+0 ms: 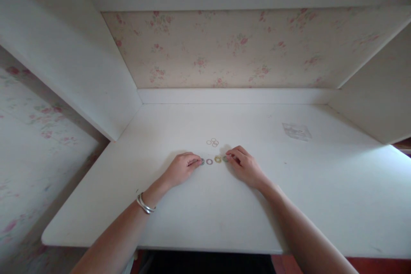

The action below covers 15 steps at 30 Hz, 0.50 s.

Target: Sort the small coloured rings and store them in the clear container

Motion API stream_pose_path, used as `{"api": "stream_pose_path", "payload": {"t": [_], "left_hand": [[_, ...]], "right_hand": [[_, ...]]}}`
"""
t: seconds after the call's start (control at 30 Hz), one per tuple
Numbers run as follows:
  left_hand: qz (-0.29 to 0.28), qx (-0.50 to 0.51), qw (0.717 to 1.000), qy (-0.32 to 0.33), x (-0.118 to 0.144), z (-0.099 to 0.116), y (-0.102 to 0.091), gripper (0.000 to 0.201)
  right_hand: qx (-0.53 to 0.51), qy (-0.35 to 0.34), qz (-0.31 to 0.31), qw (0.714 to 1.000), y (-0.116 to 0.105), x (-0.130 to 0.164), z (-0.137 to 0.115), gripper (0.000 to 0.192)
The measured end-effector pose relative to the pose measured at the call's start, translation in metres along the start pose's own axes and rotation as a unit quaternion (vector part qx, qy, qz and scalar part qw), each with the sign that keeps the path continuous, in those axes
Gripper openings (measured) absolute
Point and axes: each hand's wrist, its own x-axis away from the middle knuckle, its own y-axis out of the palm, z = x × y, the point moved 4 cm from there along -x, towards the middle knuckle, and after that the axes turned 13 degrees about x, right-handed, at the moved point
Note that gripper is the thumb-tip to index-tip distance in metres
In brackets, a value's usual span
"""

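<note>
A short row of small rings lies on the white desk point(192, 218): a grey ring point(202, 162), a pinkish ring point(209, 161), a gold ring point(218, 159) and a greenish ring point(225, 159). My left hand point(181, 168) rests on the desk with its fingertips touching the grey ring at the row's left end. My right hand point(244, 166) rests at the right end, fingertips on the greenish ring. A small cluster of thin pale rings point(212, 141) lies just behind the row. A silver bangle point(145, 204) circles my left wrist.
The desk sits in an alcove with white side panels point(73, 64) and floral wallpaper point(231, 47) at the back. A faint grey patch point(296, 131) marks the desk at the back right. The front edge runs close to my body.
</note>
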Motion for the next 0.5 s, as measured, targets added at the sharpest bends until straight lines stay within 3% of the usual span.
{"api": "stream_pose_path", "payload": {"t": [0.3,0.5], "left_hand": [[-0.018,-0.023,1.000,0.010,-0.001,0.000,0.002,0.022],[-0.016,0.001,1.000,0.005,-0.001,-0.004,0.003,0.021]], "right_hand": [[-0.022,0.017,-0.006,1.000,0.002,0.000,0.002,0.023],[-0.046,0.056,0.013,0.997,0.005,-0.015,0.012,0.024]]}}
